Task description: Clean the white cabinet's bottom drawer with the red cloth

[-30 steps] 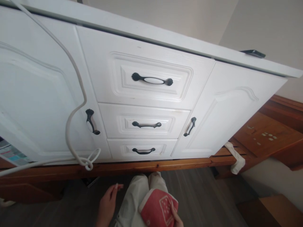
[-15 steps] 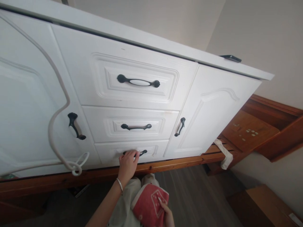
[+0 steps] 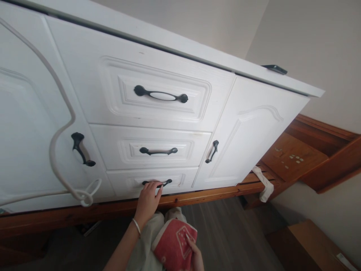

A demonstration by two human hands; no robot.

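Observation:
My left hand [image 3: 148, 198], with a bracelet at the wrist, has its fingers hooked over the black handle [image 3: 167, 182] of the bottom drawer [image 3: 182, 178]. That drawer sits closed in the white cabinet. In my right hand [image 3: 194, 253] is a red cloth [image 3: 172, 241] with pale markings, held low over my lap with the thumb on top. Above the left hand are the closed middle drawer [image 3: 129, 130] and the larger top drawer [image 3: 84, 49], each with a black and white handle.
A white cable [image 3: 53, 145] hangs in a loop over the left door. The cabinet stands on a wooden frame [image 3: 222, 194]. A pale sock-like cloth [image 3: 265, 186] drapes at the right. A cardboard box [image 3: 313, 244] is on the floor, and a dark flat object [image 3: 275, 69] lies on the cabinet top.
The view has shifted slightly, so the cabinet and both hands appear a little further left. My left hand stays on the bottom handle, and my right hand still holds the red cloth.

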